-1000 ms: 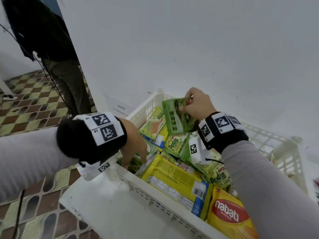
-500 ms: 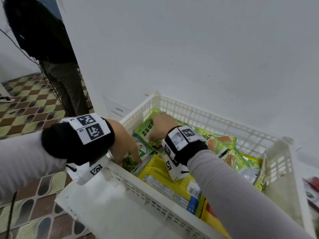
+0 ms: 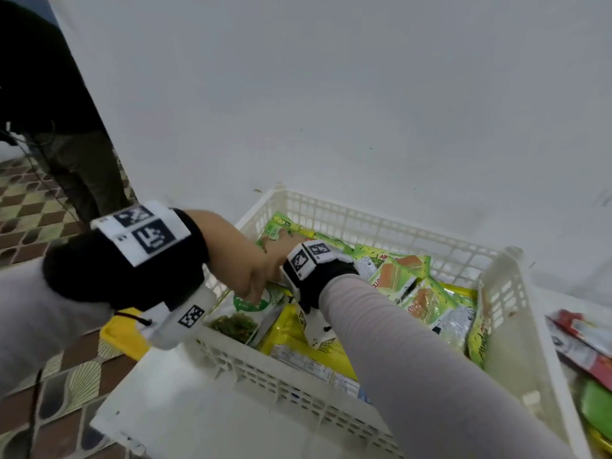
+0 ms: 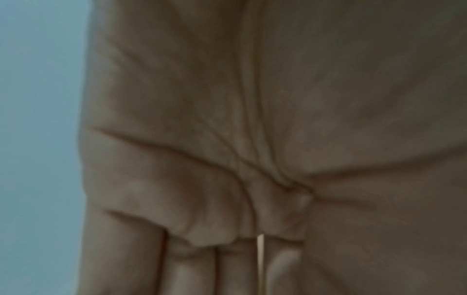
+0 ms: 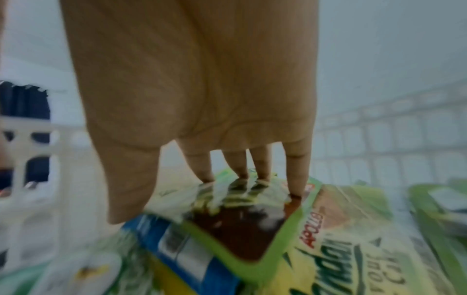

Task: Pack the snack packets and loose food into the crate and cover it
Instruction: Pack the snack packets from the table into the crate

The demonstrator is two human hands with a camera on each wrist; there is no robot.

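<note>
Right wrist: straight fingers (image 5: pixel 297 169) on green packet (image 5: pixel 242 235), crate wall (image 5: pixel 394 129) near.

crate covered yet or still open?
Open. The crate has no lid on it; packets lie exposed inside, and both hands, left and right, reach into it.

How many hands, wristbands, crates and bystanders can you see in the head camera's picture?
Hands: 2, the left hand and the right hand
Black wristbands: 2, the left wristband and the right wristband
White crate: 1
Bystander: 1
Total: 6
</note>
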